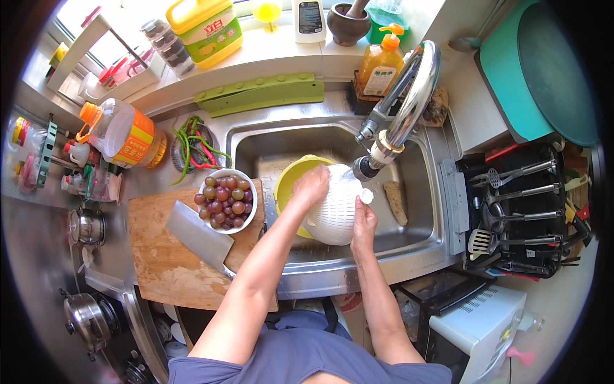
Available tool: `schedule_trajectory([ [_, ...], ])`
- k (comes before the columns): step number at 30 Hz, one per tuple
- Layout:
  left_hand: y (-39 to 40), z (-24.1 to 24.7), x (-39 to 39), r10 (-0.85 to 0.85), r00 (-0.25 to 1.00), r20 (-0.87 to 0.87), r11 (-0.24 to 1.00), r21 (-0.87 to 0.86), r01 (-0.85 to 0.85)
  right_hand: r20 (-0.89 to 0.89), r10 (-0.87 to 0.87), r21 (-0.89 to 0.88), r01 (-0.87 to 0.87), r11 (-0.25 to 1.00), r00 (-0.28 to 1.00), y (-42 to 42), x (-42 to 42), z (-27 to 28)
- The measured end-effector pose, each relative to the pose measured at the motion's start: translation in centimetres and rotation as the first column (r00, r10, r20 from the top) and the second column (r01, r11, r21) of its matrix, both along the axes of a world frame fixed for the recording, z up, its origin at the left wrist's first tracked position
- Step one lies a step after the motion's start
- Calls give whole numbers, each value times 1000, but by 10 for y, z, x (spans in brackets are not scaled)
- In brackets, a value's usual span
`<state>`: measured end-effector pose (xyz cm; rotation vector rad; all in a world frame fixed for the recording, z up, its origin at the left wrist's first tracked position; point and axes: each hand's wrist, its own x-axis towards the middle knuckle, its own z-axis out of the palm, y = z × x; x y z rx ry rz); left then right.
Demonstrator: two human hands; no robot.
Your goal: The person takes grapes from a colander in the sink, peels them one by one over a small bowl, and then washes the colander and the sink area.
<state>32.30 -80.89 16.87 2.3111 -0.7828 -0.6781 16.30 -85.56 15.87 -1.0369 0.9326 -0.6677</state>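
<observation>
Over the steel sink (pixel 249 144), my right hand (pixel 364 223) grips the rim of a white slotted plastic colander (pixel 334 216), which is tilted on its side under the faucet (pixel 367 165). My left hand (pixel 312 185) is at the colander's left edge, blurred and wet; whether its fingers hold the edge is unclear. Below both lies a yellow plastic basin (pixel 288 180), partly hidden by the colander and my left arm. Left of the sink, a white bowl of grapes (pixel 226 201) stands on a wooden cutting board (pixel 163 249), with a cleaver (pixel 201 237) beside it.
A loofah-like piece (pixel 395 202) lies in the sink's right side. Red and green chili peppers (pixel 199 144) rest in a dish behind the board, near an oil jug (pixel 127 137). Behind the faucet stands an orange pump bottle (pixel 381 65). Utensils (pixel 518 192) hang at right.
</observation>
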Motion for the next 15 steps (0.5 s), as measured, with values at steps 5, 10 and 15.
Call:
schedule_trajectory([
  [5, 12, 13, -53, -49, 809, 585, 996, -28, 80, -15, -53, -87, 52, 995, 998, 4, 11, 1],
  [10, 16, 1, 1, 19, 965, -263, 1000, -14, -24, -1, -32, -28, 32, 999, 999, -9, -5, 13],
  [15, 35, -42, -11, -12, 929, -370, 904, -400, -148, 111, -175, 263, 141, 955, 978, -19, -24, 20],
])
